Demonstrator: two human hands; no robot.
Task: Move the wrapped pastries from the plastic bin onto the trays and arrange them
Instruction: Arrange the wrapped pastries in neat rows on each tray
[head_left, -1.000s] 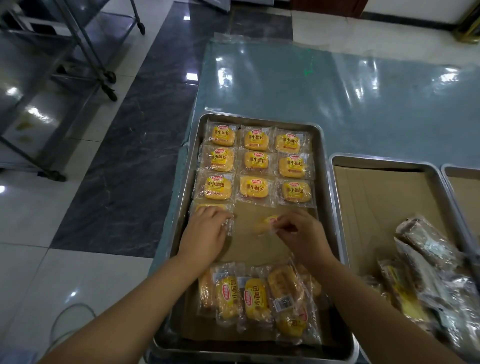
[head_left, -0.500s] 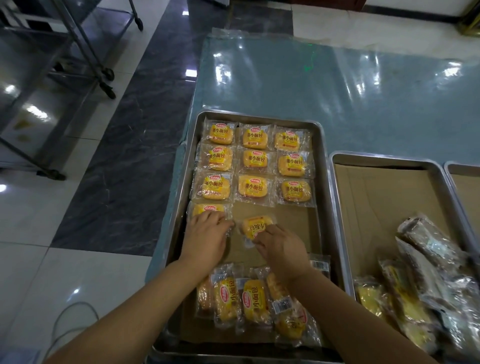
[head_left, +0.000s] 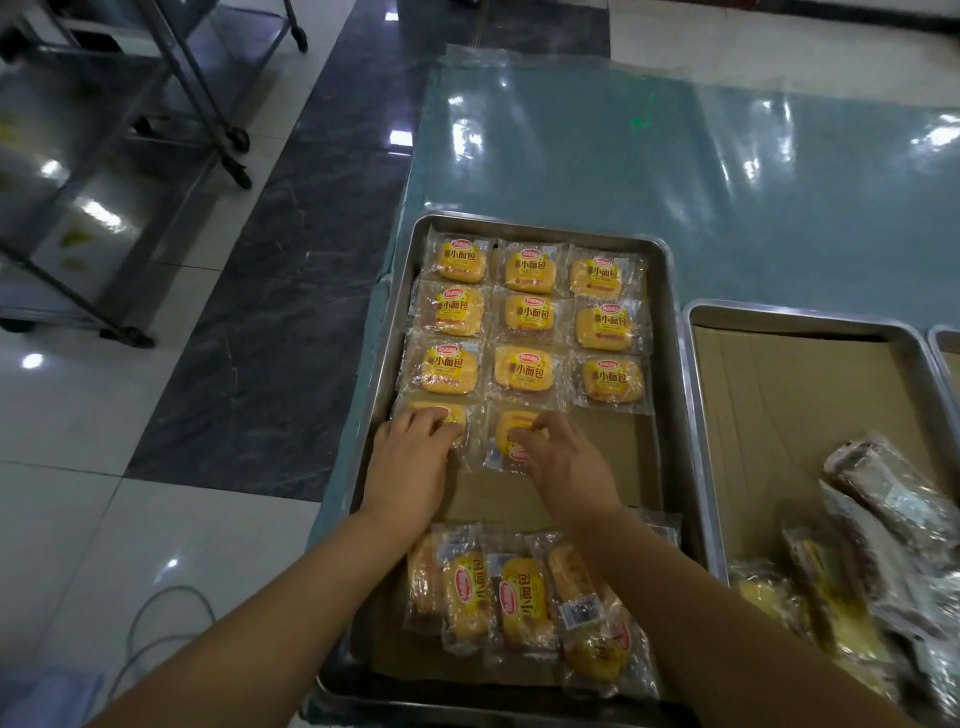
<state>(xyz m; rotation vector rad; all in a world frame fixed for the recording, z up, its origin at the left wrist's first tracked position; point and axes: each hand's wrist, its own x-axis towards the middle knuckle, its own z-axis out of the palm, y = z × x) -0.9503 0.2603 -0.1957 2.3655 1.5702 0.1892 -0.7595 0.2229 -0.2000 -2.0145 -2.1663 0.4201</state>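
On the tray (head_left: 669, 332), fourth row, the left hand's (head_left: 410, 467) fingers lie relaxed on the left pastry (head_left: 422, 409); the right hand's (head_left: 566, 467) fingers pinch the middle pastry (head_left: 506, 436). Slick wrappers could slip and skew rows; forearms may drag the pile (head_left: 519, 597).

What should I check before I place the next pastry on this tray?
1. Three far rows full and aligned: ok.
2. Left pastry under left hand seated straight: cannot tell, the hand covers it.
3. Middle pastry held by right hand matching the rows: not ok, its logo sits at the near edge.
4. Slot right of it bare: ok.
5. Loose pile at the near end of the tray within reach: ok.
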